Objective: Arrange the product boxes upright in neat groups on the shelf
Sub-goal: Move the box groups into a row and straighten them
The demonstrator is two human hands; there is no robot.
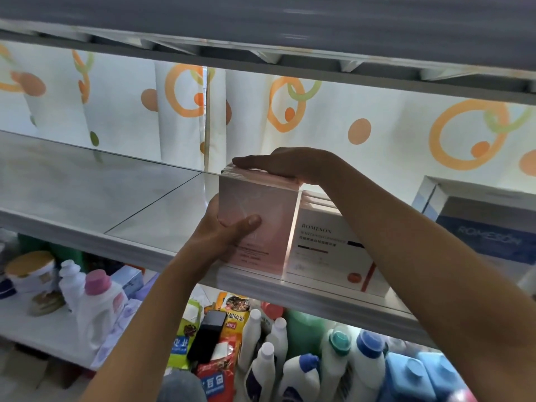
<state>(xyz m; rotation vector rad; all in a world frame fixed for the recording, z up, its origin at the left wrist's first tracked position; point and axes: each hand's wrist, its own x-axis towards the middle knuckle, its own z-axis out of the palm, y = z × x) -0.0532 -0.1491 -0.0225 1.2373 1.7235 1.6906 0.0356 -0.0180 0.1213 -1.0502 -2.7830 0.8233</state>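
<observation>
Two bare forearms reach up from the bottom of the view toward a grey metal shelf (87, 181) with a pale front lip. The left hand (229, 230) grips the near left edge of a stack of upright pale pink glossy cardboard boxes (258, 216) — its thumb lies across the front face, and the other fingers wrap around the left side, out of sight. The right hand (284, 163) lies flat on top of the same boxes, palm down, fingers straight and pressed together, pointing left. The pink boxes stand at the shelf's front edge, touching a white rectangular carton with dark lettering and an orange dot (333, 245) on their right. Farther right, apart from the white one, sits a blue and white carton (487, 227). Behind the shelf hangs a white curtain printed with orange and green rings (377, 111). Below, white plastic bottles with blue and teal caps (342, 364) stand crowded together — a pink-capped white jug (98, 303) stands further left.
</observation>
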